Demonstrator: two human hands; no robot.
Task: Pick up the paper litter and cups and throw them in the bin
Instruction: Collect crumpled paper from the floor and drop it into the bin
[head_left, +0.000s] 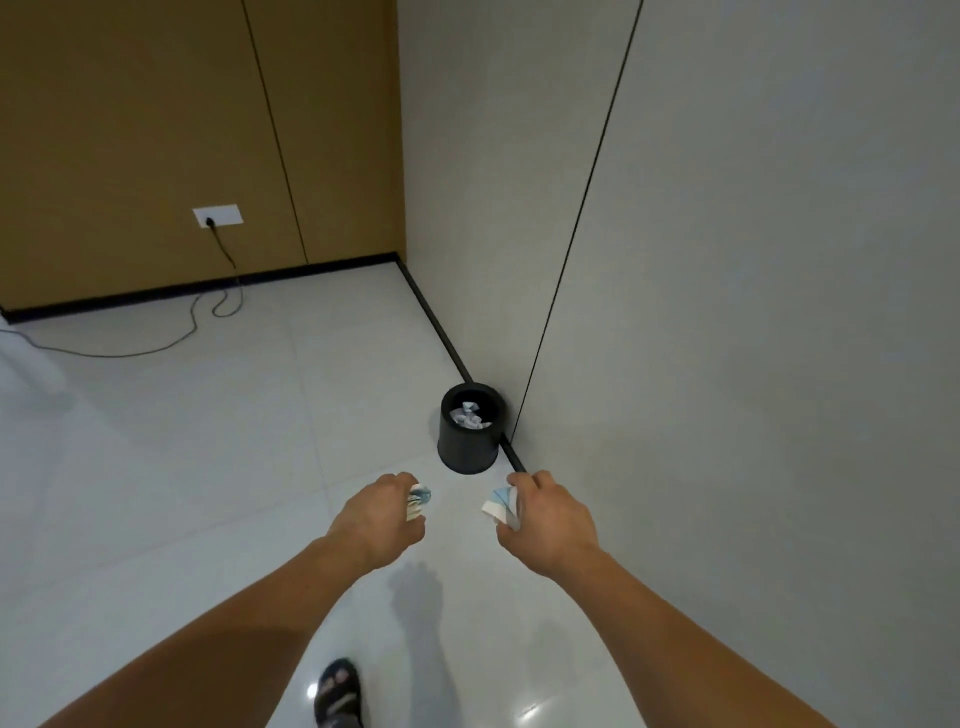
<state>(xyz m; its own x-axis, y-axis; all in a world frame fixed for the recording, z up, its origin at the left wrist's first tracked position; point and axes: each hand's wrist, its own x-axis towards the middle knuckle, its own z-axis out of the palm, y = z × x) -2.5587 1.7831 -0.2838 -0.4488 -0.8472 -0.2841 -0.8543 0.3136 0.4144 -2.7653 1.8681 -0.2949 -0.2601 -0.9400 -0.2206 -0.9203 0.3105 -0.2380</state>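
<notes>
While the left hand (382, 512) curls its fingers round a crushed white-and-blue paper cup (418, 501) and the right hand (545, 512) pinches crumpled white-and-blue paper (500, 506), the round black plastic bin (467, 449) stands ahead, by the grey wall (727, 312). Early release would likely drop both short, onto the white tiled floor (208, 467).

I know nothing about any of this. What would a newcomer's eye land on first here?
Two bare arms reach forward from the bottom of the picture. The left hand grips a crumpled white-and-blue scrap and the right hand grips a second scrap. Just beyond them, a black bin stands on the pale floor against the grey wall, with crumpled paper already inside.
</notes>
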